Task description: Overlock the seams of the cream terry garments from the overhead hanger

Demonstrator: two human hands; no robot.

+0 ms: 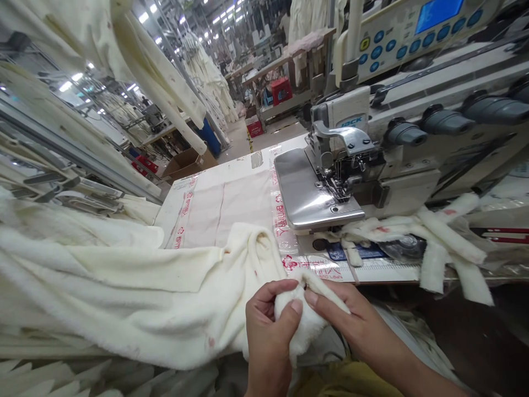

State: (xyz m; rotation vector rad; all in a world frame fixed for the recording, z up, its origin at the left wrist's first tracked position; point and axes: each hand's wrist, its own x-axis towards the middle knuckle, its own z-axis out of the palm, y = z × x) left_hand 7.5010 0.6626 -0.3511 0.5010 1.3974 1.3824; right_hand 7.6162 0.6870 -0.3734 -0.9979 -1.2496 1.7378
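Observation:
A large piece of cream fleece fabric (pixel 124 286) spreads across the work table and over its left side. My left hand (pixel 268 336) and my right hand (pixel 343 317) both pinch a folded edge of this fleece (pixel 308 322), with the fingertips nearly meeting on top of the fold. Beyond the hands stands an overlock sewing machine (pixel 334 165) with a steel bed plate (pixel 308 190). Its needle and presser foot (pixel 336 182) have no fabric under them. Both hands are about a forearm's length from it.
Cut fleece strips (pixel 438 237) lie in a heap right of the machine, beside a ruler on the table edge. A machine control panel (pixel 413 38) sits at upper right. Racks of hanging cream garments (pixel 157 77) fill the left, with a cardboard box (pixel 188 164) beyond.

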